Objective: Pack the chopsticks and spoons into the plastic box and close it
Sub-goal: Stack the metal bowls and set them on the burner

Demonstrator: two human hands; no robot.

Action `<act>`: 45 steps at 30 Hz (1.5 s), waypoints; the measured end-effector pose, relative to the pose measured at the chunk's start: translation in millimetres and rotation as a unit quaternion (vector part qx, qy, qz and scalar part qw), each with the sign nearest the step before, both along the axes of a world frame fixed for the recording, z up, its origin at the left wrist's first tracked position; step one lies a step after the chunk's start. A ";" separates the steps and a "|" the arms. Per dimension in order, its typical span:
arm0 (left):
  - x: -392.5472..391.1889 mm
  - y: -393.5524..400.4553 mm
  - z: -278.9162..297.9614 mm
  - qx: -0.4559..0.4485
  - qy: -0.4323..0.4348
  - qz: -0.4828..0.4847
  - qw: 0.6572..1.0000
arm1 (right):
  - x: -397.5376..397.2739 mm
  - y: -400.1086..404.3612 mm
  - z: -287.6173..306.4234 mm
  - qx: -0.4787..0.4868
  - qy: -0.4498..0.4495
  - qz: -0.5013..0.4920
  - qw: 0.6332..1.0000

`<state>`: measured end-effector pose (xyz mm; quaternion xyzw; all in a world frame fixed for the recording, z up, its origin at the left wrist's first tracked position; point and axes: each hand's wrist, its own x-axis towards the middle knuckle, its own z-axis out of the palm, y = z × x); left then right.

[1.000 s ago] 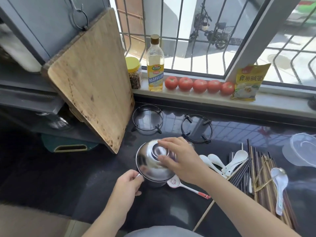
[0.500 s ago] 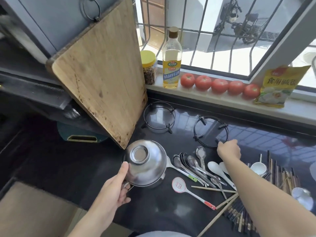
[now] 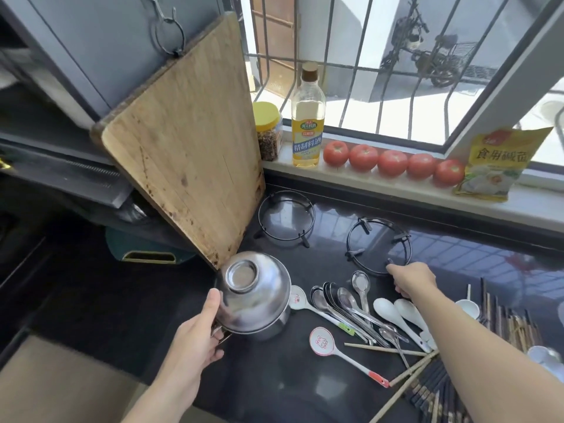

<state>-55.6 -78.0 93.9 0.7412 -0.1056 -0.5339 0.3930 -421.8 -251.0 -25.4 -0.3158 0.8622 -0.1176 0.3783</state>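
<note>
Bottle [image 3: 307, 123] label read 精制料酒; yellow packet [image 3: 493, 164] read 食用碱面. Left hand [image 3: 198, 337] gripped rim of steel pot under upturned steel bowl [image 3: 254, 290], thumb up bowl's side. Right hand [image 3: 413, 279] hovered palm-down, fingers curled, holding nothing visible, just beyond white spoons [image 3: 403, 319]. Metal spoons [image 3: 345, 303], roughly five, fanned between hands; two patterned ladle spoons [image 3: 323, 345] nearer left hand. Chopsticks [image 3: 506, 322] piled right of right forearm. Five tomatoes [image 3: 392, 162] lined sill. Two burner rings [image 3: 378, 245] lay beyond fingers.
</note>
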 end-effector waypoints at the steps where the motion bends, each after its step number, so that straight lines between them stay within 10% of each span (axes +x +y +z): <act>1: 2.3 -1.0 1.7 -0.005 -0.002 0.002 1.000 | 1.5 -0.8 -0.6 -0.006 -0.026 0.013 1.000; 9: 30.9 4.7 -3.7 -0.006 -0.011 0.018 1.000 | 24.7 -17.5 22.1 -0.082 -0.390 -0.059 0.915; 19: 44.0 8.1 -9.1 -0.007 -0.024 0.034 0.999 | 121.3 -48.8 26.1 -0.027 -0.432 0.069 0.899; 45: 44.2 4.0 -9.4 0.005 -0.029 0.035 0.999 | 187.0 -96.0 14.8 0.054 -0.366 0.032 0.929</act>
